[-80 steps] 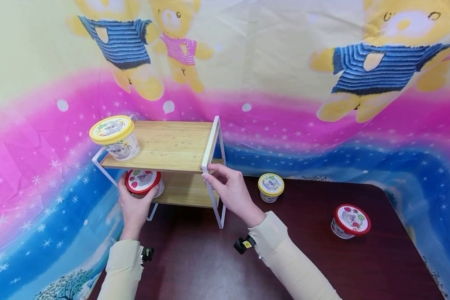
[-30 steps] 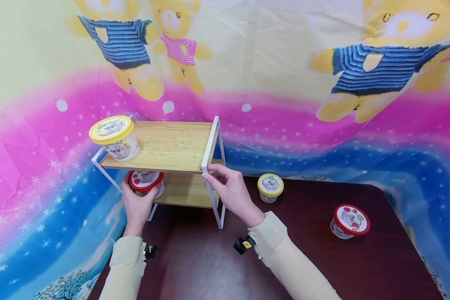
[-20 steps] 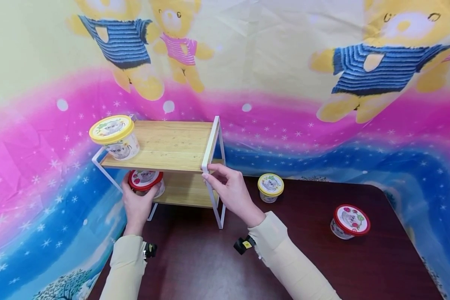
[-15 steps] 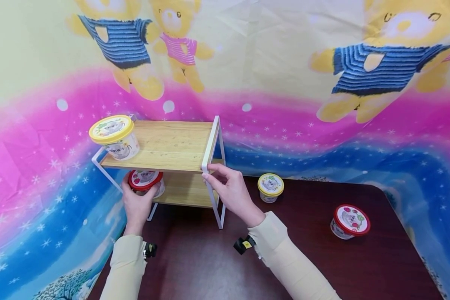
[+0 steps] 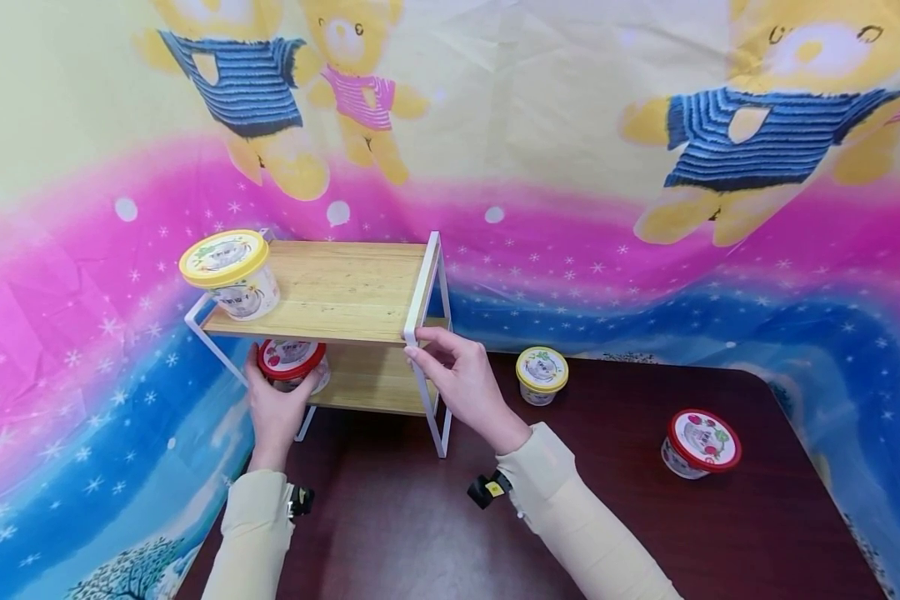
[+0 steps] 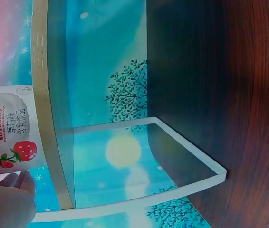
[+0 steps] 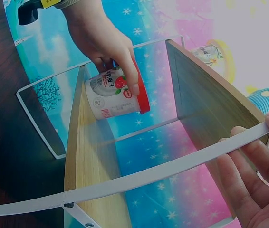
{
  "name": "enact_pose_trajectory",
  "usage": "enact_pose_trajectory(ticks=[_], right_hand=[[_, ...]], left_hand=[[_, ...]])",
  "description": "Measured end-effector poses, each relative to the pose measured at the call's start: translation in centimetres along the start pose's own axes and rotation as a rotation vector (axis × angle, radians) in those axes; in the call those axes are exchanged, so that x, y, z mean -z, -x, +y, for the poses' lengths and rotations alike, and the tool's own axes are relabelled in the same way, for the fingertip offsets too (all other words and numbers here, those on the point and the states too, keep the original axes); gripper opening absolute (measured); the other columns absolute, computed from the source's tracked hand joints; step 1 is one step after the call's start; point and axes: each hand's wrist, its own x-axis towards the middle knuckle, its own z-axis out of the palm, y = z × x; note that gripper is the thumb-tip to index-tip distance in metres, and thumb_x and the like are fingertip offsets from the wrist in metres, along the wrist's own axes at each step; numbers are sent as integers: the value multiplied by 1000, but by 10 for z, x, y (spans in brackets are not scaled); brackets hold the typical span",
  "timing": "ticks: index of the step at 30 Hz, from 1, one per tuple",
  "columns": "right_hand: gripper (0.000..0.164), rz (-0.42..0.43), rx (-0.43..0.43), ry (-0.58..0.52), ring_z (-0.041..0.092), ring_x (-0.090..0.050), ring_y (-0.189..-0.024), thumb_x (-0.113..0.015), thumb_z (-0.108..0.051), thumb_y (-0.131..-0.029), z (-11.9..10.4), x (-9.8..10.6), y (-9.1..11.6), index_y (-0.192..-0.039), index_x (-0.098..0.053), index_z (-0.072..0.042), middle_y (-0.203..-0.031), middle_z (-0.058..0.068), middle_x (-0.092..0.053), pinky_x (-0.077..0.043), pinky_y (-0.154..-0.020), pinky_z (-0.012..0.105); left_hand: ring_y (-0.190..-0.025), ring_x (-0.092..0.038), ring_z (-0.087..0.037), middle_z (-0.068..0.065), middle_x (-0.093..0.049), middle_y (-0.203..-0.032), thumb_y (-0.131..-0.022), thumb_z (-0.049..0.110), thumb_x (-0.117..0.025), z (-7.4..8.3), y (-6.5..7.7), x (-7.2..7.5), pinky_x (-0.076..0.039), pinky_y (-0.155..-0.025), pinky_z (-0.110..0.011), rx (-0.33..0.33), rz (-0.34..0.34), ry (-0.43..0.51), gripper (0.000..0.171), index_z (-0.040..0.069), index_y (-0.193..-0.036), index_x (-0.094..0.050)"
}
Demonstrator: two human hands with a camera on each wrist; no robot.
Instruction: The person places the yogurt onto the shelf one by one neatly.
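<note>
Left hand (image 5: 277, 411) has its grip curled right round a red-lidded tub (image 5: 291, 358) at the lower level of the 2-tier shelf (image 5: 337, 287), right hand (image 5: 462, 379) has its grip pinching the shelf's white frame (image 5: 422, 287), and a yellow-lidded tub (image 5: 230, 271) sits atop the shelf's left end!

Smooth, plastic-looking held tub (image 7: 108, 96), wood-grain shelf boards (image 5: 337, 287) (frame (image 5: 422, 287) apparently metal), faintly glossy table (image 5: 390, 517), creased cloth backdrop (image 5: 510, 133).
</note>
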Motion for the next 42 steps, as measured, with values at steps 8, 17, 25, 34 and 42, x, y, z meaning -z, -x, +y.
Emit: enact_pose_trajectory(ticks=[8,17,25,34,42], right_hand=[[25,1,-1,-3,20,-71,-75,-72,-17,-98,0,0,0,-122,-72,-12,-89,0,-74,-59,-70,33],[26,-3,-1,-5,21,-70,-75,-72,-17,-98,-1,0,0,-123,-72,-11,-89,1,-74,-59,-69,33],[26,-3,-6,1,20,-70,-75,-72,-17,-98,-1,0,-1,-123,-72,-12,-89,-4,-73,-59,-70,33],[26,-1,-1,-3,20,-70,-75,-72,-18,-98,-1,0,-2,-123,-72,-11,-89,-2,-74,-59,-69,33],[26,5,5,5,19,-70,-75,-71,-19,-98,1,0,-1,-122,-73,-11,-90,3,-74,-58,-67,33]], left_hand=[[-144,-33,-22,-7,-33,-159,-81,37,-87,0,3,0,-30,-117,-43,-45,41,40,111,16,-163,-14],[-143,-36,-20,-3,-37,-159,-84,23,-86,6,8,3,-29,-116,-31,-163,119,134,99,17,-161,-24],[-142,-39,-22,-9,-42,-155,-85,17,-85,16,13,8,-28,-117,-32,-209,172,172,92,8,-157,-30],[-129,-47,-38,-24,-52,-139,-90,5,-76,57,34,15,-36,-112,-44,-298,249,203,64,-9,-144,-42],[-123,-52,-29,-22,-55,-134,-93,12,-75,59,34,18,-39,-107,-40,-353,327,206,58,-4,-141,-48]])
